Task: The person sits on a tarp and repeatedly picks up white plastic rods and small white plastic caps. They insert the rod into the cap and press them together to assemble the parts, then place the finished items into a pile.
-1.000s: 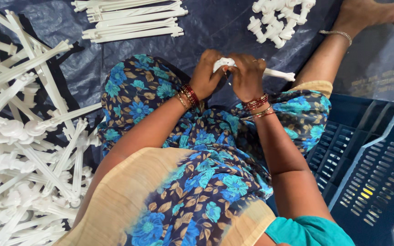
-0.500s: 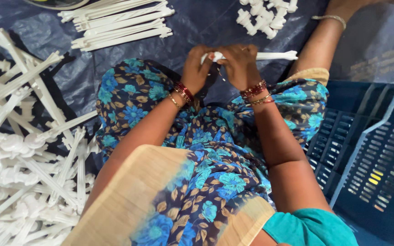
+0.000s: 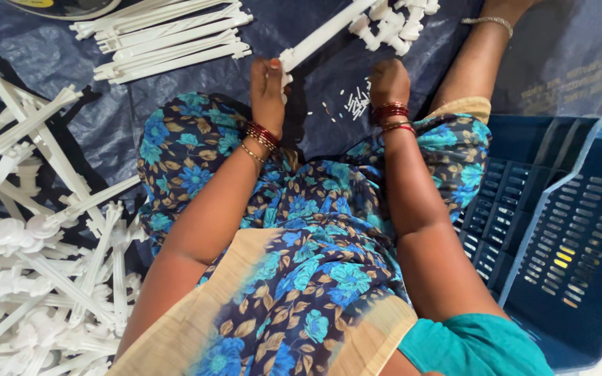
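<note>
On my left I see a tangled heap of white plastic frames (image 3: 29,278) on the dark blue tarp (image 3: 106,132). A neat bundle of white strips (image 3: 168,38) lies further up. To my right stands a blue slotted crate (image 3: 566,237).

1. The rod (image 3: 329,36) gripped in the left hand's fingers (image 3: 267,87) is white.
2. The bangles (image 3: 391,111) just below the right hand (image 3: 388,82) are red and gold.
3. The dress (image 3: 301,230) below both hands is navy with blue flowers.
4. The crate (image 3: 566,237) is blue.
</note>
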